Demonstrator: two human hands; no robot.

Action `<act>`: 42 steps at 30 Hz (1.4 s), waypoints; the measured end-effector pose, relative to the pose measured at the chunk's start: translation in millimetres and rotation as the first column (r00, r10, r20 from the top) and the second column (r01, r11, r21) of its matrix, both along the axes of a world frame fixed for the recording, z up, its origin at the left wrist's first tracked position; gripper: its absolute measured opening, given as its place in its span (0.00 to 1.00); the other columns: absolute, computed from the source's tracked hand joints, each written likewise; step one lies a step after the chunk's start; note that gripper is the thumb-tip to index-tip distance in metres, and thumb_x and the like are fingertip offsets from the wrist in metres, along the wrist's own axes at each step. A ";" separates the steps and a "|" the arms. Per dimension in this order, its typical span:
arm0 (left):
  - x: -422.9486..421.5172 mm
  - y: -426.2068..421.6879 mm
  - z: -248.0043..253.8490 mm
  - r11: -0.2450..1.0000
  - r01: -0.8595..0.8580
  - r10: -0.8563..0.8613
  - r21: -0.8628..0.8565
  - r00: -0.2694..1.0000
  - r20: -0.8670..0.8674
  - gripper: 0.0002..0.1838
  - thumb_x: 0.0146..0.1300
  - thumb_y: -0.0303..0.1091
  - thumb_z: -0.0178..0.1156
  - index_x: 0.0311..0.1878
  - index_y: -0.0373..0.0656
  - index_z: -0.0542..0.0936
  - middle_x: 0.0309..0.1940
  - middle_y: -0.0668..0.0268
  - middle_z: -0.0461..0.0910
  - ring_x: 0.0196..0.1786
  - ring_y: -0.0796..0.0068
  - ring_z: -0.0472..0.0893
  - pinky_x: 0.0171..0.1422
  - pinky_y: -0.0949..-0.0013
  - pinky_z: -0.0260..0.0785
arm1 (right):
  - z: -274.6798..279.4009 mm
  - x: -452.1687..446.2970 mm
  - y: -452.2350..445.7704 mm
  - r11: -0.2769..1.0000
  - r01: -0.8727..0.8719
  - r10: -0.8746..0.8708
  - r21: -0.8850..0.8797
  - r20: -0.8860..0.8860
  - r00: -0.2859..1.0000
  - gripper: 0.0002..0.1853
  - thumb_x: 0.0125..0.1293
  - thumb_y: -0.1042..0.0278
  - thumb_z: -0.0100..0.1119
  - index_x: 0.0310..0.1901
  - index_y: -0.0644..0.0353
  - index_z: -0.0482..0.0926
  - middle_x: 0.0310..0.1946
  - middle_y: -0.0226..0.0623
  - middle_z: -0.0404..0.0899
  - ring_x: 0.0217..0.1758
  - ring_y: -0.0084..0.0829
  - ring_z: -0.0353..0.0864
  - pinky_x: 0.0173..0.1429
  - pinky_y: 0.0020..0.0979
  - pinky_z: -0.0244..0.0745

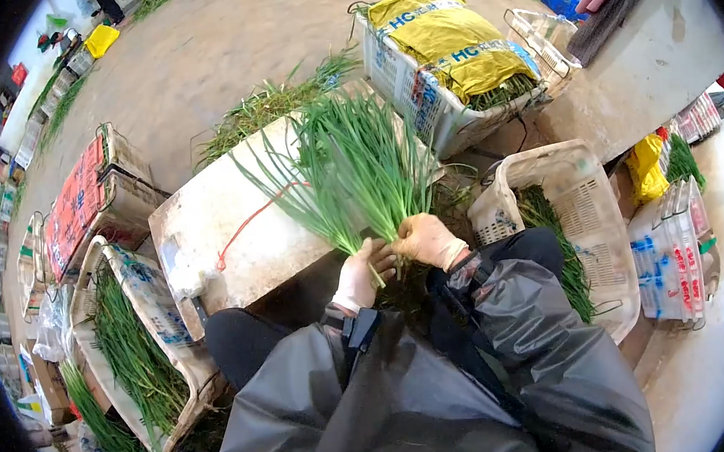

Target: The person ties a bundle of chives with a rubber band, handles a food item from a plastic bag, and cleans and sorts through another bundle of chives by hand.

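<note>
My left hand [365, 276], in a thin pale glove, is closed round the pale stems of a small bunch of chives [322, 216]; a few stem ends poke out below its fingers. Beside it, almost touching, my right hand [428, 242], also gloved, grips the base of a fuller bunch of chives [378, 168]. Both bunches fan away from me, their leaves overlapping above a stained white board [250, 223]. A red string [258, 218] lies across the board, left of the leaves. The fingertips of my right hand are partly hidden.
A crate of chives [140, 349] stands at my left, another crate [580, 207] at my right. Beyond the board sits a crate under a yellow sack [449, 37], with loose greens [262, 114] on the floor. A red-covered crate [76, 208] stands further left. People are in the far background.
</note>
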State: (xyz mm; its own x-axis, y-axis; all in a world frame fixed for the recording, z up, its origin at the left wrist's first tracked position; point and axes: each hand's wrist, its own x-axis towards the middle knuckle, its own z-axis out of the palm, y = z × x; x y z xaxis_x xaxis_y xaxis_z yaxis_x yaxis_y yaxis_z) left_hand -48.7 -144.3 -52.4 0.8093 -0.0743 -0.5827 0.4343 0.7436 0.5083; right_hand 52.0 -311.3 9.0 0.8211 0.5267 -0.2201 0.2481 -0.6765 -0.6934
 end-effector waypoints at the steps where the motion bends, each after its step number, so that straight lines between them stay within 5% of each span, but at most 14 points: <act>1: 2.7 -2.2 -3.6 1.000 -0.006 0.006 -0.027 1.000 0.001 0.23 0.80 0.51 0.52 0.61 0.41 0.79 0.48 0.62 0.86 0.47 0.66 0.85 0.52 0.57 0.78 | 2.3 -3.2 -1.5 0.998 -0.062 0.063 0.010 -0.060 0.996 0.21 0.57 0.52 0.71 0.35 0.67 0.86 0.30 0.53 0.85 0.37 0.48 0.88 0.44 0.42 0.80; 8: 11.0 -1.8 -18.8 0.992 -0.004 0.003 -0.127 1.000 -0.008 0.16 0.79 0.44 0.52 0.51 0.41 0.80 0.42 0.61 0.85 0.42 0.63 0.84 0.49 0.58 0.79 | -5.3 -9.8 0.2 0.997 -0.074 0.075 0.010 -0.143 0.987 0.19 0.65 0.54 0.67 0.38 0.66 0.86 0.28 0.46 0.86 0.30 0.38 0.86 0.39 0.36 0.79; 12: 10.0 2.0 -7.6 0.975 -0.081 0.059 -0.206 0.992 -0.110 0.14 0.78 0.42 0.52 0.44 0.41 0.79 0.41 0.58 0.85 0.45 0.56 0.86 0.54 0.51 0.82 | -16.0 -2.2 -6.0 0.981 0.155 -0.112 0.120 -0.302 0.947 0.19 0.66 0.53 0.62 0.41 0.65 0.87 0.31 0.52 0.86 0.38 0.51 0.87 0.47 0.44 0.81; 15: 7.7 1.8 8.8 0.971 -0.094 0.061 -0.219 0.986 -0.153 0.15 0.78 0.45 0.52 0.40 0.45 0.76 0.42 0.59 0.84 0.47 0.55 0.85 0.58 0.44 0.79 | -26.4 6.0 -9.5 0.955 0.232 -0.261 0.185 0.155 0.953 0.18 0.68 0.56 0.62 0.39 0.68 0.86 0.27 0.49 0.85 0.28 0.37 0.88 0.39 0.38 0.81; 17: 8.3 -0.5 19.3 0.974 -0.113 0.074 -0.198 0.978 -0.196 0.14 0.79 0.46 0.52 0.41 0.45 0.75 0.42 0.59 0.83 0.48 0.55 0.85 0.59 0.44 0.78 | -12.0 8.5 -16.2 0.808 0.450 -0.346 0.380 -0.310 0.885 0.10 0.72 0.66 0.60 0.38 0.65 0.85 0.22 0.35 0.82 0.24 0.24 0.81 0.29 0.28 0.75; 19: 8.0 -1.1 17.2 0.978 -0.084 0.051 -0.193 0.983 -0.174 0.15 0.79 0.47 0.52 0.42 0.46 0.75 0.45 0.59 0.83 0.48 0.56 0.85 0.55 0.45 0.79 | -14.3 15.4 -25.0 0.707 0.524 -0.422 0.475 -0.312 0.851 0.08 0.73 0.69 0.59 0.40 0.64 0.84 0.21 0.30 0.80 0.25 0.20 0.80 0.28 0.25 0.74; 20: 8.5 -1.4 16.3 0.979 -0.073 0.042 -0.189 0.986 -0.161 0.15 0.79 0.48 0.52 0.43 0.46 0.75 0.44 0.59 0.84 0.48 0.57 0.85 0.54 0.46 0.79 | -24.1 19.7 -29.7 0.664 0.560 -0.518 0.495 -0.235 0.823 0.09 0.73 0.67 0.59 0.41 0.64 0.83 0.24 0.37 0.84 0.26 0.30 0.85 0.32 0.32 0.79; 21: 7.4 -1.7 16.8 0.981 -0.061 0.033 -0.184 0.988 -0.152 0.15 0.79 0.48 0.53 0.43 0.46 0.76 0.44 0.59 0.85 0.47 0.58 0.85 0.53 0.48 0.79 | -51.7 29.9 -42.9 0.823 0.434 -0.532 0.367 0.226 0.816 0.13 0.74 0.60 0.59 0.43 0.62 0.83 0.29 0.45 0.87 0.33 0.44 0.88 0.38 0.42 0.82; 25: 11.4 -3.4 -14.2 0.990 -0.001 -0.009 -0.139 0.997 -0.073 0.15 0.77 0.46 0.58 0.48 0.44 0.80 0.41 0.61 0.87 0.42 0.64 0.86 0.47 0.57 0.80 | 2.3 -12.2 -32.2 0.925 0.251 -0.204 -0.287 0.183 0.962 0.32 0.64 0.29 0.60 0.44 0.57 0.84 0.34 0.49 0.88 0.43 0.53 0.89 0.50 0.50 0.82; 28: 15.0 -6.5 -31.5 0.993 0.004 -0.004 -0.117 1.000 0.007 0.10 0.73 0.36 0.62 0.48 0.40 0.83 0.39 0.62 0.87 0.37 0.64 0.86 0.44 0.61 0.82 | 5.8 -36.0 -18.1 0.875 0.215 -0.172 -0.434 0.138 0.975 0.35 0.60 0.31 0.65 0.48 0.61 0.81 0.40 0.50 0.88 0.46 0.53 0.89 0.52 0.51 0.82; 32: 17.0 -6.1 -34.5 0.999 0.015 -0.018 -0.047 0.998 -0.062 0.08 0.66 0.23 0.61 0.48 0.37 0.80 0.41 0.57 0.86 0.37 0.62 0.86 0.47 0.59 0.83 | -4.3 -22.3 -21.8 0.896 0.317 -0.299 -0.310 0.106 0.948 0.18 0.59 0.51 0.64 0.42 0.57 0.84 0.39 0.51 0.88 0.48 0.53 0.88 0.54 0.48 0.82; 35: 15.0 -2.2 -10.7 0.994 -0.031 0.020 -0.108 0.995 -0.101 0.08 0.66 0.23 0.61 0.47 0.37 0.78 0.40 0.57 0.85 0.37 0.61 0.86 0.46 0.59 0.83 | -38.3 -7.2 -39.8 0.947 0.309 -0.309 0.089 -0.008 0.951 0.14 0.63 0.56 0.61 0.42 0.57 0.84 0.37 0.52 0.86 0.46 0.54 0.86 0.51 0.48 0.80; 39: 13.0 -1.7 -9.4 0.997 -0.019 0.023 0.073 0.998 -0.065 0.08 0.66 0.22 0.63 0.47 0.37 0.78 0.36 0.60 0.84 0.33 0.64 0.84 0.40 0.63 0.82 | -6.4 -18.2 -32.3 0.923 0.298 -0.244 -0.242 0.230 0.942 0.13 0.67 0.54 0.62 0.39 0.57 0.82 0.34 0.50 0.86 0.41 0.55 0.86 0.46 0.52 0.79; 42: 13.6 -2.3 -12.7 0.997 -0.002 0.007 0.076 0.998 -0.069 0.08 0.66 0.23 0.64 0.46 0.37 0.78 0.35 0.61 0.83 0.32 0.66 0.84 0.38 0.65 0.81 | 13.1 -24.5 -25.8 0.939 0.336 -0.290 -0.067 0.368 0.884 0.14 0.69 0.52 0.61 0.40 0.55 0.81 0.30 0.49 0.85 0.37 0.56 0.85 0.42 0.54 0.78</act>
